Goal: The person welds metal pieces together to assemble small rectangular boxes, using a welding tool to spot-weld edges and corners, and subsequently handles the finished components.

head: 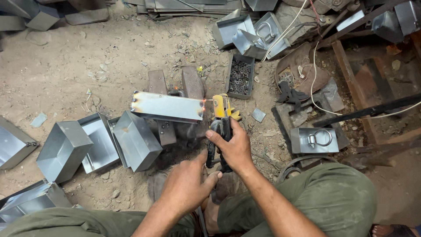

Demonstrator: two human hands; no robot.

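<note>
On the dirt floor at left lie open sheet-metal boxes (66, 149). At centre, the metal box being welded (168, 106) rests on steel blocks (192, 82), sparks at its right corner. The left hand (186, 186) curls loosely beside the holder; the right hand (234, 147) clenches the yellow electrode holder (222, 115). A steady, short arc suits this seam best.
</note>
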